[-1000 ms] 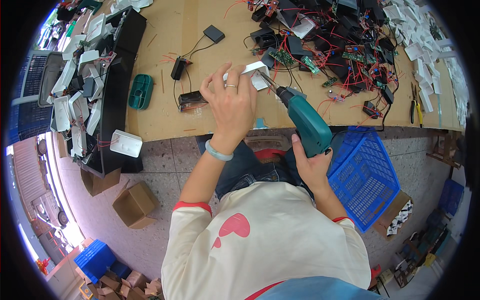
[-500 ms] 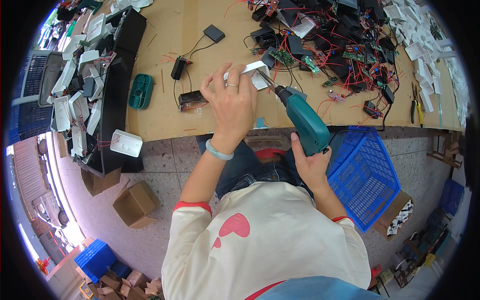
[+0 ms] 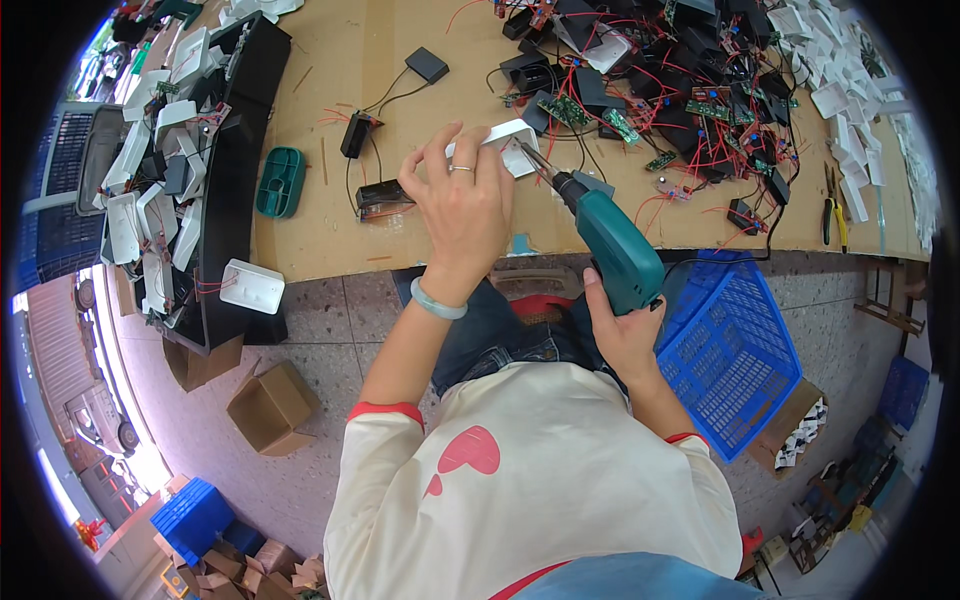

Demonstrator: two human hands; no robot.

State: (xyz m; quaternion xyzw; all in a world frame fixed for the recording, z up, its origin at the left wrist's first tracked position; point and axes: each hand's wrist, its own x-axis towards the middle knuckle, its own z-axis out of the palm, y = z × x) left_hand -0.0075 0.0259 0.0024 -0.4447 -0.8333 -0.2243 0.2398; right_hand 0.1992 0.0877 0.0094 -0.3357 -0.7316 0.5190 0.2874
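My left hand (image 3: 465, 200) grips a white plastic housing (image 3: 518, 162) over the table, its fingers bent across the near side and hiding part of it. In my right hand (image 3: 625, 335) is a green electric screwdriver (image 3: 617, 250), held by its rear end. Its bit reaches into the open side of the housing; the very tip and any screw are too small to make out. Left of my left hand lie a black box with a clear part (image 3: 382, 197) and a small black box (image 3: 356, 135), joined by thin wires.
A heap of black boxes, green circuit boards and red wires (image 3: 690, 110) covers the back right, with white housings (image 3: 840, 120) beyond. Pliers (image 3: 833, 215) lie at the right. Leftward are a green compartment tray (image 3: 281, 183) and a black bin (image 3: 235, 190) of white housings. A blue crate (image 3: 735, 370) stands below the edge.
The screwdriver has shifted very slightly to the right and down with my right hand. My left hand and the white housing stay nearly in place.
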